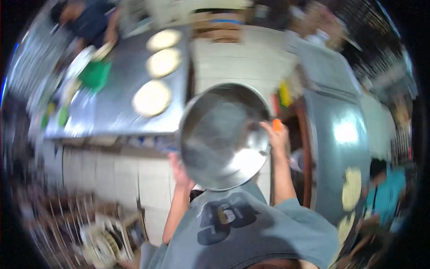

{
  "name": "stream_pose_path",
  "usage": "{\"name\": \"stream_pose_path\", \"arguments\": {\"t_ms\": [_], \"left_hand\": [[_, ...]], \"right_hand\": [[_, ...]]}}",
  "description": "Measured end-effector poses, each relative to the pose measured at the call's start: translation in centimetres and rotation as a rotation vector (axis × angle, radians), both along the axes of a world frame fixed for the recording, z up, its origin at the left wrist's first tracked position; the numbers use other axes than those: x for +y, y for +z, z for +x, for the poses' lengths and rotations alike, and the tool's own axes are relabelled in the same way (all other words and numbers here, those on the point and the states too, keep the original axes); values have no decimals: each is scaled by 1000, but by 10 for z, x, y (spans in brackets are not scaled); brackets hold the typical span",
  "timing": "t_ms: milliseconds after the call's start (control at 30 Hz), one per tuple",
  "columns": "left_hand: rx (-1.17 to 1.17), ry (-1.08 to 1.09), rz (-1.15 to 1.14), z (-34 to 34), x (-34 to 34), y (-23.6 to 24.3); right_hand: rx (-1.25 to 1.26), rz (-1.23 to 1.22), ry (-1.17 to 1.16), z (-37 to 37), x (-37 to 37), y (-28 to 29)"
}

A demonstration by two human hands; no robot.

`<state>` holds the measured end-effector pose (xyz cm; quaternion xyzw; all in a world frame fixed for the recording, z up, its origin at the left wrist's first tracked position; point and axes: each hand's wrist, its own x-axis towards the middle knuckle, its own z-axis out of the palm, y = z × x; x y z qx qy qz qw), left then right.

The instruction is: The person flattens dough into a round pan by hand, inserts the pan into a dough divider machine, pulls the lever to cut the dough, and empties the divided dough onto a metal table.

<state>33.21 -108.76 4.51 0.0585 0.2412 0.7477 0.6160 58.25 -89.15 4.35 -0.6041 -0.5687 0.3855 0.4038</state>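
A large round metal bowl [219,130] is held up in front of me, tilted so that its inside shows; it looks bare apart from bright reflections. My right hand [277,136] grips the bowl's right rim, thumb over the edge. A small orange object [277,125] shows at that hand's fingers; its kind cannot be made out. Against the bowl's lower left side rests my left hand [180,174], its fingers partly hidden behind the wall and smeared by motion.
On the left, a metal table [121,116] bears flat dough rounds [152,98] and a green sheet [95,76]; a person [89,27] works there. To the right stands another metal table [333,157] with dough pieces [351,189], beside a person in turquoise [387,195]. Cardboard boxes [219,35] lie ahead.
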Motion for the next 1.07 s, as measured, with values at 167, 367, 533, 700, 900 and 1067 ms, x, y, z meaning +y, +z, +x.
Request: {"name": "stream_pose_path", "arguments": {"t_ms": [167, 367, 533, 700, 900, 1067], "left_hand": [[65, 173, -241, -85, 0, -12], [68, 475, -148, -223, -24, -19], [382, 776, -650, -328, -71, -37], [421, 866, -609, -462, -100, -63], [518, 763, -728, -629, -99, -108], [666, 516, -836, -716, -98, -123]], "right_hand": [[33, -249, 92, -117, 36, -45], [-51, -239, 332, -288, 49, -57], [190, -337, 588, -426, 27, -45], [358, -442, 711, -558, 4, -69], [391, -523, 500, -683, -28, -118], [304, -598, 249, -732, -53, -142]]}}
